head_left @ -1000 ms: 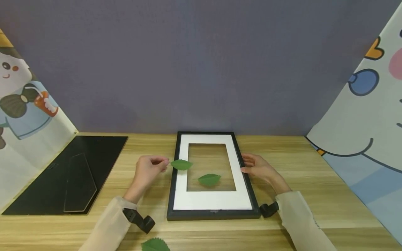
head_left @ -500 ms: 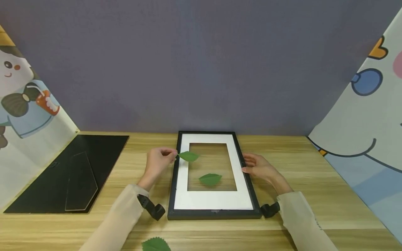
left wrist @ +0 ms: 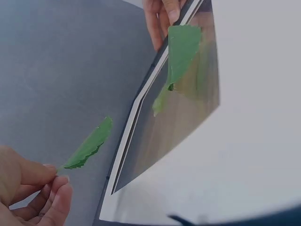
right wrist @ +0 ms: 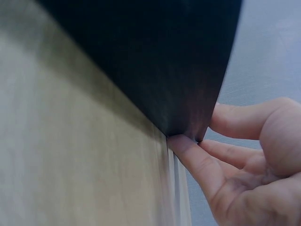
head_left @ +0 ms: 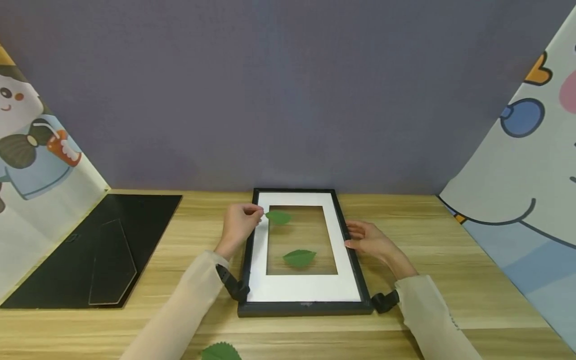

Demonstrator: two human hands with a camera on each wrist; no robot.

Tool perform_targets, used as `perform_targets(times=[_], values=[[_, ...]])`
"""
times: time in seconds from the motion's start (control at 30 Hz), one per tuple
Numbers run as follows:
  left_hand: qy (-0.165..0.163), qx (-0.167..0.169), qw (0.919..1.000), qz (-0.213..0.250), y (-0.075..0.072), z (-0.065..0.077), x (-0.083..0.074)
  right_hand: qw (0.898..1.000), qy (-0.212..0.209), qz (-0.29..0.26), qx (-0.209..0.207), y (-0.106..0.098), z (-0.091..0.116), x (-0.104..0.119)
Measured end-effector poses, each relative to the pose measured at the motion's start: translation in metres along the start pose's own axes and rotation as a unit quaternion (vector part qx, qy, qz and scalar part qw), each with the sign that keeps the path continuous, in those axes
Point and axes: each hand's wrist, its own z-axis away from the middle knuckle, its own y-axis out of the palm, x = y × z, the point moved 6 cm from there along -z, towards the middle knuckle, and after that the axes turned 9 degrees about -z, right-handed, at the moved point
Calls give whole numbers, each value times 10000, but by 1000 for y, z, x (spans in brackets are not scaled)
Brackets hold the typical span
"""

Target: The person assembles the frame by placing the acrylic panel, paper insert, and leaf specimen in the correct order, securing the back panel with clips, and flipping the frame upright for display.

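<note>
A black picture frame [head_left: 306, 308] with a white mat [head_left: 306, 289] and a see-through middle lies on the table. My left hand [head_left: 240, 222] pinches a green leaf [head_left: 278, 217] by its stem, above the frame's left side. In the left wrist view this leaf [left wrist: 91, 143] is apart from the frame. A second leaf [head_left: 299, 258] lies on the lower part of the clear pane, its reflection showing. My right hand [head_left: 373, 242] grips the frame's right edge; in the right wrist view, thumb and fingers pinch the dark side of the frame [right wrist: 164, 61].
At the left lies a black backing board [head_left: 153, 215] with its stand flap [head_left: 112, 265] folded flat. Another serrated leaf [head_left: 220, 351] is on the table near the front, partly cut off. A grey panel [head_left: 288, 100] rises behind the table, with cartoon-printed panels either side.
My left hand has carried its leaf right and away from me, from the frame's left border to the upper left of the clear pane. The right hand has stayed at the frame's edge.
</note>
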Motion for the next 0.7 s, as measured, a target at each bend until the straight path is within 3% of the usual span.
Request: perform_targets(times=[0.27, 0.7], values=[[74, -203, 9997, -131, 5, -8, -7, 9999, -54, 99, 46, 0, 0, 0], [198, -256, 9984, -466, 20, -19, -7, 9999, -85, 143, 43, -2, -1, -1]])
